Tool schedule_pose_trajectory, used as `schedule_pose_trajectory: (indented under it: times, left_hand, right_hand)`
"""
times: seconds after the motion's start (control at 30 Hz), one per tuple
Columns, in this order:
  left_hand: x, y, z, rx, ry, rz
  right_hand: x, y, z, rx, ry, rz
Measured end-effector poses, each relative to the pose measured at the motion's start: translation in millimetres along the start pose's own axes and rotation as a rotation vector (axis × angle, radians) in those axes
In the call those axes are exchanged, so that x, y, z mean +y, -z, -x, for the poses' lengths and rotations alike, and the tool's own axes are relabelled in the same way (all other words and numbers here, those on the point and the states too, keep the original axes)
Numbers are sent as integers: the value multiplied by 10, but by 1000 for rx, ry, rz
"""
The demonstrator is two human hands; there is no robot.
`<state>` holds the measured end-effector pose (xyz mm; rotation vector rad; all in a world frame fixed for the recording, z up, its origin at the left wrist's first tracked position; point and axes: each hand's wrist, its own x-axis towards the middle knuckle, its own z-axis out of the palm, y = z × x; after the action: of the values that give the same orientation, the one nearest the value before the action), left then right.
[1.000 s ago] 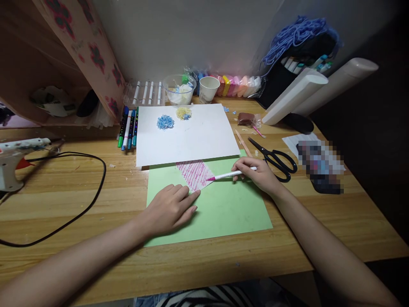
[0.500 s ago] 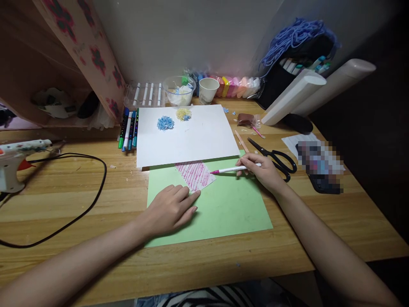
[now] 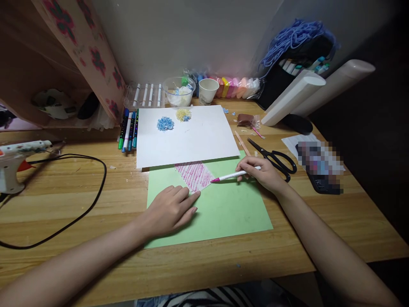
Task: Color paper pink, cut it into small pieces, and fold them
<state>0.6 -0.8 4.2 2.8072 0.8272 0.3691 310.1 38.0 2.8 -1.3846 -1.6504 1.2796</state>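
My right hand (image 3: 260, 172) pinches a white marker (image 3: 234, 175) whose magenta tip touches or hovers just over the right edge of a small white sheet (image 3: 195, 175). Slanted magenta strokes cover most of that sheet. My left hand (image 3: 174, 209) lies flat with fingers stretched, its index fingertip pressing the sheet's lower corner. Under both is a green paper (image 3: 223, 213). The sheet's top disappears beneath a large white board or paper (image 3: 191, 145), which carries a blue shredded pile (image 3: 165, 123) and a yellow one (image 3: 183, 114).
Black scissors (image 3: 275, 157) and a wooden stick (image 3: 243, 143) lie by my right hand. A phone (image 3: 322, 179) rests farther right. On the left are a glue gun (image 3: 12, 166) with its cord and several markers (image 3: 128, 132). A paper cup (image 3: 208, 91) and a clear bowl (image 3: 179, 94) stand behind.
The marker tip has shifted slightly down along the small sheet's right edge, and its angle has tilted a little more. My left hand stays in place.
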Motion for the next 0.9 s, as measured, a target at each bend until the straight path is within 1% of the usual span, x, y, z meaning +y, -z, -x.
schedule_pose_trajectory:
  times: [0.07, 0.17, 0.3, 0.43, 0.53, 0.6, 0.67, 0.7, 0.77, 0.8, 0.83, 0.9]
  left_hand:
    - [-3, -4, -1, 1, 0, -5]
    - [-6, -4, -3, 5, -4, -7]
    - [0, 11, -6, 14, -4, 0]
    - [9, 21, 3, 18, -9, -8]
    - [-10, -12, 8, 19, -7, -6]
    - [-24, -31, -8, 17, 4, 20]
    - [-7, 11, -42, 47, 45, 109]
    - [24, 74, -57, 69, 75, 188]
    - [143, 296, -56, 135, 141, 417]
    - [227, 446, -27, 105, 182, 529]
    - [322, 608, 25, 85, 217, 577]
    - [517, 915, 186, 34, 186, 479]
  right_hand:
    - [11, 8, -2, 5, -5, -4]
    - [23, 23, -4, 47, -7, -8]
    - [12, 43, -4, 11, 1, 29]
    - [-5, 57, -5, 52, -19, 29]
    - [6, 73, -5, 27, -26, 32]
    - [27, 84, -4, 32, -29, 15]
    - [51, 92, -2, 88, -31, -40]
    - [61, 94, 0, 122, -31, -71]
    - [71, 90, 2, 163, -27, -107]
    - [69, 83, 4, 168, -29, -110]
    - [64, 72, 5, 165, -27, -110]
    - [43, 41, 8, 155, -18, -103]
